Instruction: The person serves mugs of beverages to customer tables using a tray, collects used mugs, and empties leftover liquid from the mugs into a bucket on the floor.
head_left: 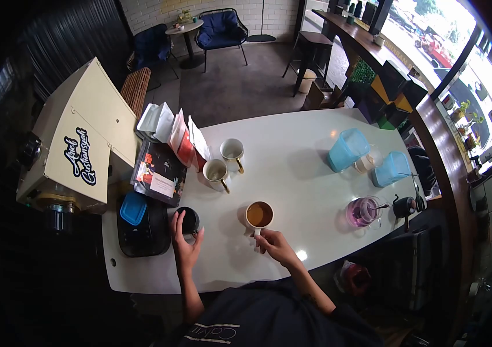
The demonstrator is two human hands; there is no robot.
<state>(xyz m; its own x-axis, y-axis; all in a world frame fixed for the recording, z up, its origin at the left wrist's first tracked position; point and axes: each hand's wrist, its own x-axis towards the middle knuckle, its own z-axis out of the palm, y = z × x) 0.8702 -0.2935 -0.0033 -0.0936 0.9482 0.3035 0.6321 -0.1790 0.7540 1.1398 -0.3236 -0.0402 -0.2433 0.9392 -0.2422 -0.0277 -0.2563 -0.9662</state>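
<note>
My right hand pinches the handle of a white mug with brown coffee in it; the mug is upright on the white table. To its left, my left hand is curved around a small black cup, fingers on one side and thumb on the other. The inside of that cup is dark, and I cannot make out what it holds. Farther back stand two white mugs with gold handles, one mug nearer and the other mug just behind it.
A cream coffee machine stands at the left. Beside it are a black tray with a blue lid, a dark box and several pouches. On the right are blue pitchers, a glass of purple liquid and a black pot.
</note>
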